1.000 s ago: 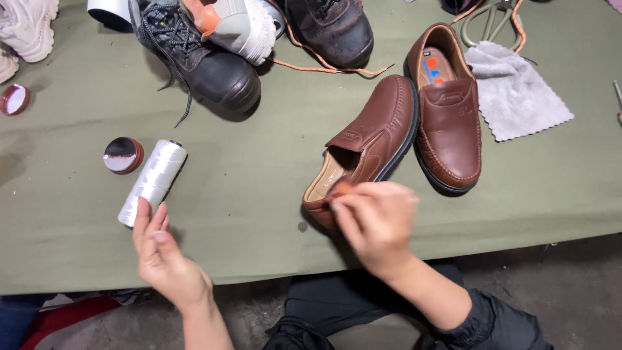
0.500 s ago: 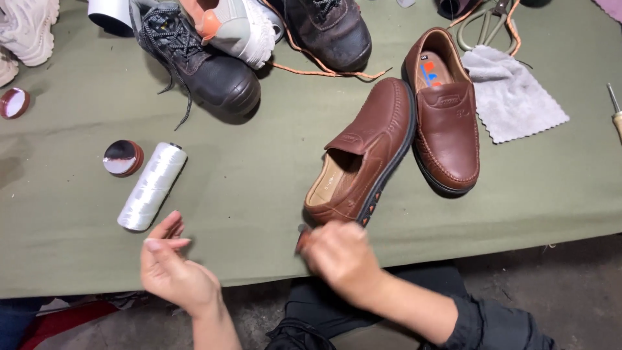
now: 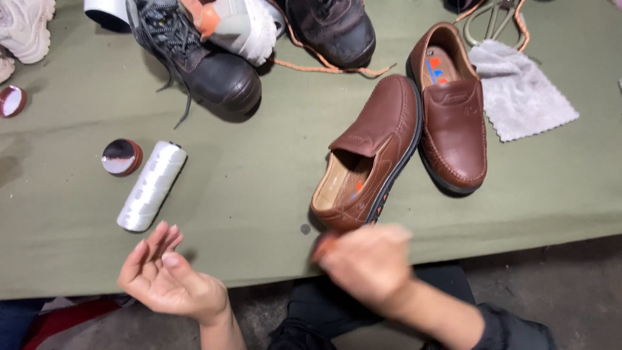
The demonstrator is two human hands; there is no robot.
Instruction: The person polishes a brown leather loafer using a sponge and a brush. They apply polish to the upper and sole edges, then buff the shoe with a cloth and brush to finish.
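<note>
Head view, looking down on a green-covered tabletop [image 3: 259, 188]. At the far left edge lies a small red-rimmed tin lid [image 3: 11, 101]. Further right sit a small round tin [image 3: 121, 157] and, just beside it, a white spool of thread [image 3: 151, 186] lying on its side. The left hand [image 3: 170, 280] hovers at the near edge, just below the spool, palm up, fingers loosely spread and empty. A black lace-up boot [image 3: 194, 61] stands at the far edge. Right of centre, a brown loafer [image 3: 370, 152] lies tilted on its side, heel toward the near edge. The right hand [image 3: 366, 259] is at the near edge just below that heel; it is blurred, fingers curled in, and whether it holds anything cannot be told. A second brown loafer [image 3: 453, 116] stands upright, touching the first. A grey cloth [image 3: 521, 97] lies toward the far right corner.
</note>
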